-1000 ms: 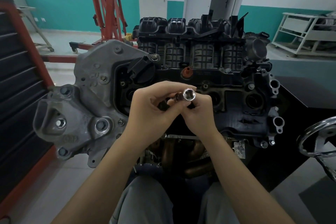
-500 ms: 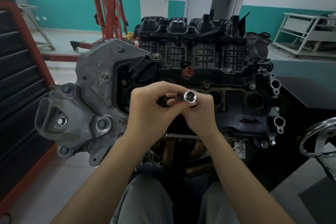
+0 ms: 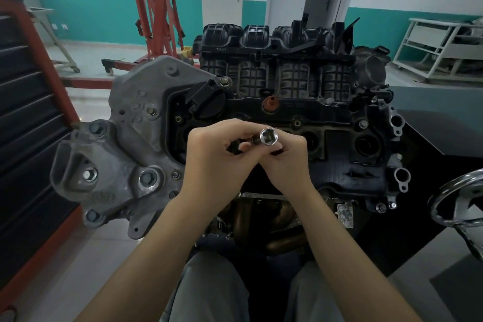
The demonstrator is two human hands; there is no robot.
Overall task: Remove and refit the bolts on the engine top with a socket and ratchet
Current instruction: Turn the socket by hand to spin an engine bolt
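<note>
A chrome socket (image 3: 269, 137) points its open square end up at the camera, held above the black engine top (image 3: 339, 123). My right hand (image 3: 283, 162) grips the socket from below and the right. My left hand (image 3: 217, 162) pinches a small dark bolt-like part (image 3: 253, 140) at the socket's left end. Both hands meet over the middle of the cover. Several bolts sit in the cover, one (image 3: 297, 123) just behind the socket. No ratchet is in view.
A grey cast bracket (image 3: 125, 154) with large bolts juts out left of the engine. A chrome handwheel (image 3: 460, 198) sits at the right edge. A red engine hoist (image 3: 154, 13) stands behind, a dark tool cabinet (image 3: 23, 123) on the left, a white rack (image 3: 441, 47) far right.
Both hands and the socket have stayed in nearly the same place over the engine cover; the fingers have only shifted slightly around the socket.
</note>
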